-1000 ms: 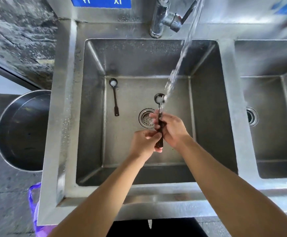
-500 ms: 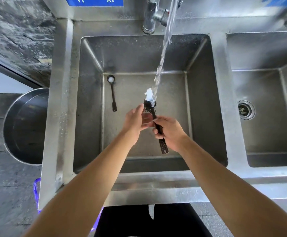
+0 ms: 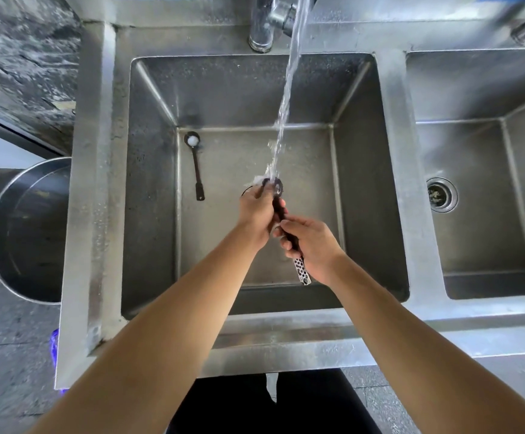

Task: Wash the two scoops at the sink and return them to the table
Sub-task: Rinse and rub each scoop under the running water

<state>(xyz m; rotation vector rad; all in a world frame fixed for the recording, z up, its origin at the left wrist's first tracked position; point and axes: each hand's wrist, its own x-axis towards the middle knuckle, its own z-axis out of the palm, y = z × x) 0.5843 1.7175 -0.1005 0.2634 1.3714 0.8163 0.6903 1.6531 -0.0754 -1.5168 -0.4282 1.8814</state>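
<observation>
Two hands gripping scoop (image 3: 278,195) under water stream (image 3: 289,86), second scoop (image 3: 195,166) apart

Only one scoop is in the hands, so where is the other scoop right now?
In the head view the other scoop lies flat on the floor of the left basin, near its back-left corner, left of the water stream.

A single head-worn view looks steeply down, close over the sink (image 3: 98,195).
</observation>
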